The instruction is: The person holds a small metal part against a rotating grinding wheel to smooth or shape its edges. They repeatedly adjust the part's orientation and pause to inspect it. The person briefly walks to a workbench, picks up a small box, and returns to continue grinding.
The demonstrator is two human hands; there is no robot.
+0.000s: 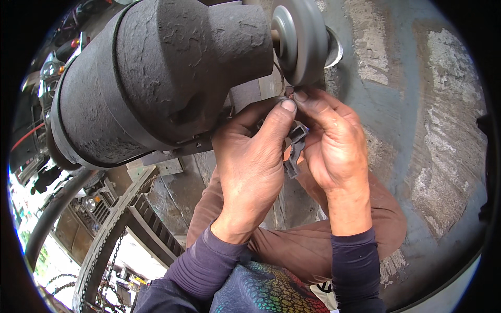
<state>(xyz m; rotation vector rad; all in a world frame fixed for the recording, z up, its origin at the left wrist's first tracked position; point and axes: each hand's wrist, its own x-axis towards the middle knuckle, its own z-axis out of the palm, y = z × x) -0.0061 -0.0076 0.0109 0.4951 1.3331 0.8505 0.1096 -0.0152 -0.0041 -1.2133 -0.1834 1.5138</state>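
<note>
My left hand and my right hand meet just below the grinding wheel of a large dark grey bench grinder. Thumbs and fingertips of both hands pinch a small dark part together, close under the wheel's lower edge. Beneath the thumbs, a black bracket-like piece with a squared, hollow end shows between my palms. Its upper end is hidden by my fingers, and I cannot make out whether it touches the wheel. The wheel's face looks smooth and blurred.
The grinder's motor body fills the upper left, close to my left hand. My bent legs in brown trousers lie under my forearms. Worn floor spreads to the right. At the lower left are a curved beam, chains and a parked vehicle.
</note>
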